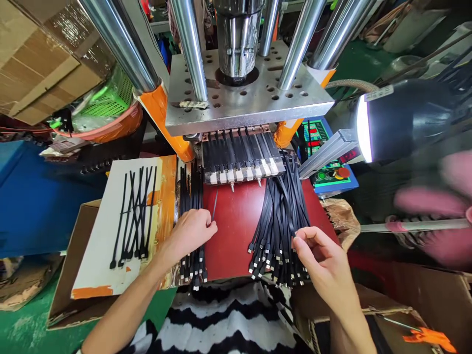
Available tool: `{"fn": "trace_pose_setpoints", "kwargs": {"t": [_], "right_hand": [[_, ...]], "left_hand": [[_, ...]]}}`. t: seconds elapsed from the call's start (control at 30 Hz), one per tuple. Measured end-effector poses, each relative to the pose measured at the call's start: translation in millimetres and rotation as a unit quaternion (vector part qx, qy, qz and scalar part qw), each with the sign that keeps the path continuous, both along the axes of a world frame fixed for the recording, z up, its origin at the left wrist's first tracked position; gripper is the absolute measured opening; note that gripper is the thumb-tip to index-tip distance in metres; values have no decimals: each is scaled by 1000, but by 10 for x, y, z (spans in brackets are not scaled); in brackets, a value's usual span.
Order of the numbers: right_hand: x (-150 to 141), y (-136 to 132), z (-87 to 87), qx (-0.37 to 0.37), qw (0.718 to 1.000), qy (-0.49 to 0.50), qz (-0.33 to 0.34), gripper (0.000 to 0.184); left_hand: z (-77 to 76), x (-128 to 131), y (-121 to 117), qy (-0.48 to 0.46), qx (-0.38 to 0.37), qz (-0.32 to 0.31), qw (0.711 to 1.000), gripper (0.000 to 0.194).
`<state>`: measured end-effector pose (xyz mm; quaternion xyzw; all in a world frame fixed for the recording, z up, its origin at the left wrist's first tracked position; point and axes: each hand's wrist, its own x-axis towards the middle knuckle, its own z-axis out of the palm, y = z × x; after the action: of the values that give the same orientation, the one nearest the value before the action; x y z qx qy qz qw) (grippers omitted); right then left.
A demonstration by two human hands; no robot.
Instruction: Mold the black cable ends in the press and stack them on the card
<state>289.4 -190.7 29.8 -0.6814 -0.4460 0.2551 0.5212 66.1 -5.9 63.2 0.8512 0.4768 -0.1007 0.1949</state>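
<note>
Left hand [191, 231] at centre frame pinches one thin black tie [215, 204], resting on the left bundle [191, 216] on the red desk [236, 221]. Right hand [320, 260], lower right, fingers narrowed, picks at the right bundle [280, 221] below the press [243, 93].

A single head-worn view looks forward and down from close above the red surface [236, 221]. It faces the press [239, 93] just beyond the left hand [191, 231] and right hand [320, 260], wide-angled, edges bowed.
</note>
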Motion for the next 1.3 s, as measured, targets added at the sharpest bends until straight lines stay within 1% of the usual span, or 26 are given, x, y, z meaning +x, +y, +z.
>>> {"fn": "trace_pose_setpoints", "kwargs": {"t": [0.03, 0.07, 0.1, 0.13, 0.17, 0.2, 0.27, 0.33, 0.37, 0.43, 0.5, 0.7, 0.77, 0.83, 0.9, 0.97, 1.07, 1.13, 1.17, 1.23, 1.3], "right_hand": [[-69, -17, 7, 19, 999, 17, 21, 19], [-149, -28, 11, 35, 998, 30, 47, 18], [-236, -32, 13, 47, 995, 38, 78, 17], [-324, -27, 12, 55, 992, 41, 106, 17], [-406, -17, 7, 59, 989, 37, 130, 17], [-478, -3, -1, 60, 987, 30, 147, 17], [-575, 23, -22, 59, 985, 10, 162, 18], [-611, 34, -43, 52, 984, 1, 168, 18], [-613, 33, -52, 45, 984, 4, 172, 18], [-604, 29, -65, 31, 983, 19, 182, 17], [-594, 31, -72, 17, 980, 37, 193, 17], [-584, 74, -100, -13, 972, 74, 223, 16], [-541, 82, -89, -20, 967, 71, 244, 15], [-468, 98, -48, -34, 956, 60, 285, 16], [-388, 140, 15, -39, 952, 68, 296, 14], [-339, 212, 77, -13, 961, 91, 262, 12], [-356, 339, 122, 46, 976, 114, 181, 24], [-402, 398, 116, 64, 979, 110, 161, 32], [-424, 414, 106, 70, 979, 106, 161, 32], [-454, 415, 82, 79, 979, 95, 165, 29], [-465, 391, 59, 83, 980, 82, 159, 29]], "left_hand": [[-10, -17, -54, -82, -59, 14, 995, 35], [-25, -20, -127, -175, -132, 38, 975, 40], [-46, -10, -215, -264, -208, 68, 939, 45], [-69, 12, -310, -336, -275, 99, 895, 50], [-95, 42, -405, -386, -323, 127, 855, 55], [-120, 76, -493, -424, -354, 152, 820, 59], [-165, 135, -625, -483, -382, 186, 766, 63], [-194, 163, -691, -522, -390, 202, 732, 63], [-200, 164, -705, -534, -388, 203, 723, 61], [-195, 145, -714, -549, -374, 200, 720, 58], [-172, 115, -721, -561, -345, 198, 726, 55], [-108, 43, -776, -575, -243, 143, 768, 48], [-113, 33, -788, -567, -211, 126, 787, 43], [-129, 35, -799, -548, -163, 102, 814, 38], [-154, 51, -821, -524, -117, 66, 841, 36], [-180, 76, -852, -495, -105, 35, 862, 34], [-182, 107, -872, -455, -135, 1, 880, 31], [-132, 118, -830, -439, -145, -4, 886, 26], [-91, 122, -789, -442, -139, 2, 886, 20], [11, 134, -676, -471, -114, 22, 874, 10], [113, 160, -554, -512, -93, 20, 854, 12]]}}
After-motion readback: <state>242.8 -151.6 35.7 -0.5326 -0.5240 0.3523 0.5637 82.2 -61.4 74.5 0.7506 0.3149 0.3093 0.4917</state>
